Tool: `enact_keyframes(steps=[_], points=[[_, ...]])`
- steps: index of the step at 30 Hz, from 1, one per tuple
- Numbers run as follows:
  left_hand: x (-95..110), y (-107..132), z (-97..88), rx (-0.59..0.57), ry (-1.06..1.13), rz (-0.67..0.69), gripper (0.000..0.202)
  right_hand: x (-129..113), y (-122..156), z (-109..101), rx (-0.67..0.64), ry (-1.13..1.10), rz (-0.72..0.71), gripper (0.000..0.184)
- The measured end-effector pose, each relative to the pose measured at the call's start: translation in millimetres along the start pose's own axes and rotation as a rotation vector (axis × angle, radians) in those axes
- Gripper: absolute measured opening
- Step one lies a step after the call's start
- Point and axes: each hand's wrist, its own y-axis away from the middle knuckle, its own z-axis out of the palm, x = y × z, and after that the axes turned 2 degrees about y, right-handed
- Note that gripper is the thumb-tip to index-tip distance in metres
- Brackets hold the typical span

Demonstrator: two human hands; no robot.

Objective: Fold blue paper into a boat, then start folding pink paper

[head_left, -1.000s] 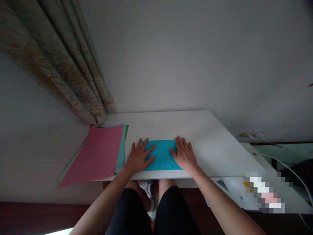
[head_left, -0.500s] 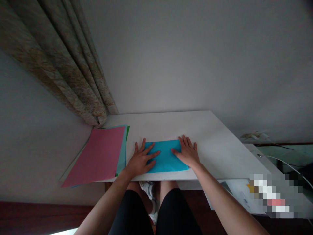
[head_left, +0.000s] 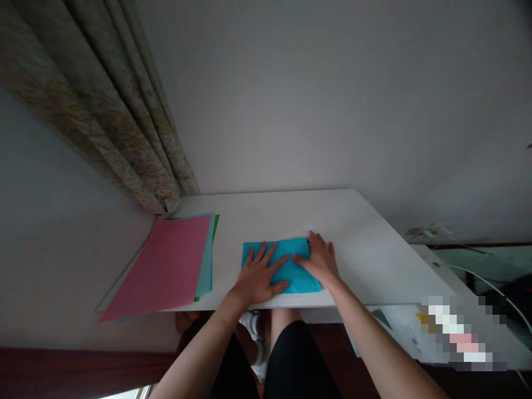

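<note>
A folded sheet of bright blue paper (head_left: 297, 277) lies flat near the front edge of the white table (head_left: 357, 255). My left hand (head_left: 260, 277) rests on its left half with the fingers spread. At the right end of the paper, my right hand (head_left: 322, 260) lies with its thumb on the blue surface and its fingers along and past the right edge. Both hands are open. Parts of the paper are hidden beneath them.
To the left, a stack of coloured sheets with a pink sheet (head_left: 162, 266) on top reaches over the table's front edge. A curtain (head_left: 137, 138) hangs at the back left corner. Cables (head_left: 486, 277) and a lower white surface (head_left: 399, 327) are on the right.
My left hand has slid to the right, from the paper's left edge further onto it. My right hand has stayed at the right end.
</note>
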Motion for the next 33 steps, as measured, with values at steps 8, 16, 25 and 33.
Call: enact_keyframes(steps=[8, 16, 25, 33], points=[[1.5, -1.2, 2.2, 0.017, -0.006, -0.028, 0.081, 4.6, 4.2, -6.1, 0.058, -0.457, -0.022, 0.044], [18.8, -11.9, 12.7, 0.061, -0.035, -0.166, 0.079, 5.1, 19.3, -18.0, 0.022, -0.715, 0.142, 0.05], [20.7, -14.6, 20.0, 0.187, -0.021, -0.211, 0.056, -32.5, 46.8, -20.5, 0.015, -1.017, 0.071, 0.039], [-1.1, -15.1, 21.4, 0.432, 0.577, -0.259, 0.036, -61.5, 64.4, -5.2, 0.003, -0.449, -0.364, 0.064]])
